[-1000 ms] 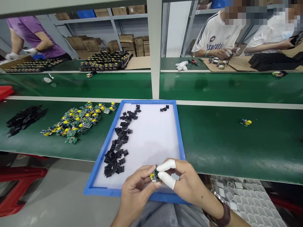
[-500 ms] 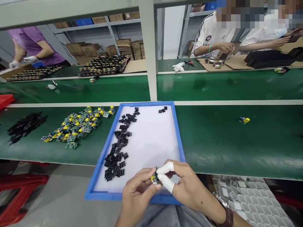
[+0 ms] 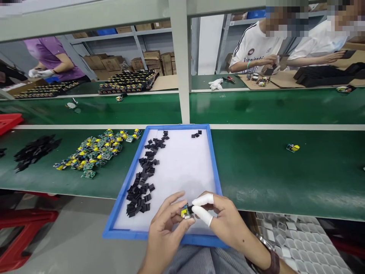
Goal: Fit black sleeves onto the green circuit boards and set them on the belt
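Over the near edge of the blue-rimmed tray point(image 3: 214, 167), my left hand point(image 3: 168, 224) grips a small circuit board point(image 3: 185, 211) with a yellow component between thumb and fingers. My right hand point(image 3: 219, 215), with white finger cots on thumb and forefinger, pinches a small black piece point(image 3: 191, 209) against the board's right side. How far the two parts join is hidden by the fingertips. Many folded black pieces point(image 3: 139, 190) lie along the tray's left side, and a few more black pieces point(image 3: 196, 134) sit at its far right.
Left of the tray is a heap of circuit boards point(image 3: 97, 150), with a pile of flat black pieces point(image 3: 37, 152) farther left. One lone board point(image 3: 292, 147) lies on the green bench at right. Co-workers work across the bench. A red stool point(image 3: 25, 228) stands at lower left.
The board has turned so its yellow component shows more, and a black piece now shows at my right fingertips. My left forefinger has lifted. The whole view has shifted slightly.
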A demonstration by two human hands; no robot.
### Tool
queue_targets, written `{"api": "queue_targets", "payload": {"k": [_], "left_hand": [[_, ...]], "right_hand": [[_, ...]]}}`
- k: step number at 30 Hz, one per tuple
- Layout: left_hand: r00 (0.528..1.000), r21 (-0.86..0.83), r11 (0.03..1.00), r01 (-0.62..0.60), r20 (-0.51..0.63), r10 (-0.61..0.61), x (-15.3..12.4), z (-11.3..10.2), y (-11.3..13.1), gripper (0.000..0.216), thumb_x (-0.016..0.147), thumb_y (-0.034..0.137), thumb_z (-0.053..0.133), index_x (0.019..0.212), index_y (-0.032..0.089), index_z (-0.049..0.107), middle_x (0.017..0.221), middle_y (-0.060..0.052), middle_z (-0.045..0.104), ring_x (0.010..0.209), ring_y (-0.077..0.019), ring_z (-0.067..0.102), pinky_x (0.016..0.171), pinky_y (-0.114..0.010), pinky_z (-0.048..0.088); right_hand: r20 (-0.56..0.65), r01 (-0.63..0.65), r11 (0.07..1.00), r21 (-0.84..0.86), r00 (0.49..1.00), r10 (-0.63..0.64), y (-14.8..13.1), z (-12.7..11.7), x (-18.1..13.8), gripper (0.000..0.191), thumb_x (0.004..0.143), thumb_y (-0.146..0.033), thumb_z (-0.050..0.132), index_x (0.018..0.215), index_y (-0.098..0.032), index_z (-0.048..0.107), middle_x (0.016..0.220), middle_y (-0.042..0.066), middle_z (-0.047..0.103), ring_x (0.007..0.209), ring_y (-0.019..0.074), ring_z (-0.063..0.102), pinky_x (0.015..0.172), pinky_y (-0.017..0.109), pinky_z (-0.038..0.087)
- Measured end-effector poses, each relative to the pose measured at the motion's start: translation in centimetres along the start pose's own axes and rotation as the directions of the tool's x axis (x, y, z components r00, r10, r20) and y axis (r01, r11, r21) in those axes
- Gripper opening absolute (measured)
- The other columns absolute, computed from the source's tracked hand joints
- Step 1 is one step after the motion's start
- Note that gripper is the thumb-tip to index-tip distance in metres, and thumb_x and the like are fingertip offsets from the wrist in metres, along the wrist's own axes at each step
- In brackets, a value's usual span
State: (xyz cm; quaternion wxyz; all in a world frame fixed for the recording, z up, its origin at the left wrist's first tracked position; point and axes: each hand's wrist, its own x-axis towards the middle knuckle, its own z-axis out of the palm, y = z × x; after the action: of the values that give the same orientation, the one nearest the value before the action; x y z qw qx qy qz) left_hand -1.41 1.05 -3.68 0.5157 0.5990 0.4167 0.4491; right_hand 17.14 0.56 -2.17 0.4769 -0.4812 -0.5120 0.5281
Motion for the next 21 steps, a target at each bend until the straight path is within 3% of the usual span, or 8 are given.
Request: {"api": "queue_targets", "payload": {"k": [4,7,12,19,21], "left_hand": [[0.975,0.223,0.949,-0.222,0.058,0.214,-0.5,0.2,-0.5,0.053,0.089,0.003,0.066,0.134,0.03,0.065,0.125,-0.01,0.065,0.095,-0.019,0.072,0.071,-0.027,0.066],[0.942,0.349,0.881,-0.32,0.018,0.335,-0.4,0.3,-0.2,0.055,0.086,-0.002,0.066,0.133,0.027,0.064,0.115,-0.007,0.066,0.095,-0.017,0.069,0.074,-0.026,0.063],[0.91,0.417,0.831,-0.368,-0.024,0.414,-0.4,0.6,-0.2,0.054,0.082,-0.005,0.068,0.129,0.021,0.064,0.103,-0.005,0.065,0.086,-0.014,0.067,0.076,-0.026,0.061],[0.886,0.454,0.797,-0.399,-0.033,0.463,-0.6,0.9,-0.7,0.051,0.082,-0.007,0.065,0.127,0.017,0.063,0.103,-0.007,0.064,0.088,-0.0152,0.067,0.077,-0.026,0.06],[0.889,0.446,0.803,-0.395,-0.037,0.457,-0.5,0.9,-0.6,0.049,0.083,-0.006,0.065,0.126,0.017,0.063,0.102,-0.007,0.063,0.086,-0.0143,0.067,0.076,-0.026,0.06]], "right_hand": [[0.033,-0.054,0.993,0.1,0.998,0.051,0.1,-0.2,-0.1,0.013,0.093,-0.03,0.069,0.094,-0.018,0.075,0.081,0.002,0.068,0.072,0.0159,0.067,0.072,0.027,0.056],[0.074,0.044,0.999,0.026,0.996,-0.046,0.0,-0.4,-0.5,0.016,0.097,-0.026,0.063,0.106,-0.019,0.073,0.09,0.004,0.067,0.083,0.0179,0.067,0.079,0.03,0.056],[0.159,0.18,0.967,-0.181,0.976,-0.151,-0.2,-0.5,-1.1,0.033,0.092,-0.015,0.068,0.123,-0.025,0.068,0.104,0.004,0.064,0.093,0.0189,0.064,0.085,0.031,0.052],[0.088,0.256,0.958,-0.126,0.965,-0.247,0.8,0.0,-1.0,0.03,0.093,-0.013,0.068,0.119,-0.028,0.07,0.101,0.003,0.065,0.091,0.0182,0.066,0.083,0.03,0.052],[0.119,0.247,0.96,-0.13,0.965,-0.233,0.7,0.1,-0.9,0.029,0.095,-0.013,0.066,0.121,-0.026,0.07,0.106,0.006,0.065,0.095,0.0199,0.066,0.084,0.031,0.052]]}}
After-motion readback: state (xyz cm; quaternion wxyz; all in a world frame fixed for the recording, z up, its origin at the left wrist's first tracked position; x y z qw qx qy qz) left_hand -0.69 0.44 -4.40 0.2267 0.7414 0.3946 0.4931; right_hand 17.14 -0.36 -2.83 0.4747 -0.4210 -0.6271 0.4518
